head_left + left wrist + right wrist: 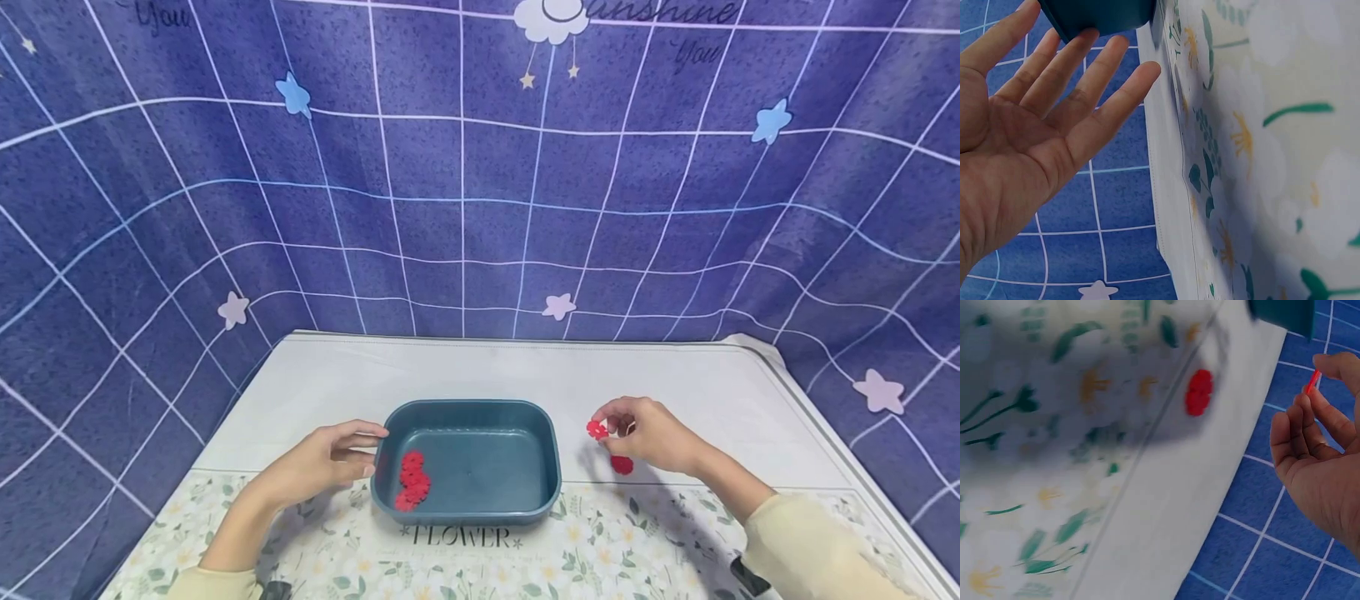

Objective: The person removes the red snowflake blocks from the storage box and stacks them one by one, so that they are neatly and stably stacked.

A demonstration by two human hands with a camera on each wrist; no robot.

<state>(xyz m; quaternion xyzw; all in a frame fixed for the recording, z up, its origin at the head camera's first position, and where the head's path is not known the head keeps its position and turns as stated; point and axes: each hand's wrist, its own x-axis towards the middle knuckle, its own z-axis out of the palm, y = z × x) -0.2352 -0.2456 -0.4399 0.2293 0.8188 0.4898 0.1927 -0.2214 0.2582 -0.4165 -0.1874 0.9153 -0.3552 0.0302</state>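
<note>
A dark teal tray [480, 506] holds several red flower-shaped pieces [415, 479] at its left side. My left hand [322, 462] is at the tray's left wall, fingers fairly straight, fingertips at the rim. In the left wrist view the hand [1054, 119] is spread beside the tray's corner [1104, 15]. Right of the tray, my right hand [648, 433] pinches one red flower piece [597, 429] above the table. The right wrist view shows that piece [1313, 381] edge-on between thumb and finger of the hand [1329, 462]. Another red piece [622, 465] lies below on the table.
The table has a white cover [330, 367] behind and a floral cloth [600, 550] in front, with printed lettering just before the tray. A blue curtain [480, 225] with a grid and stars hangs behind and at both sides.
</note>
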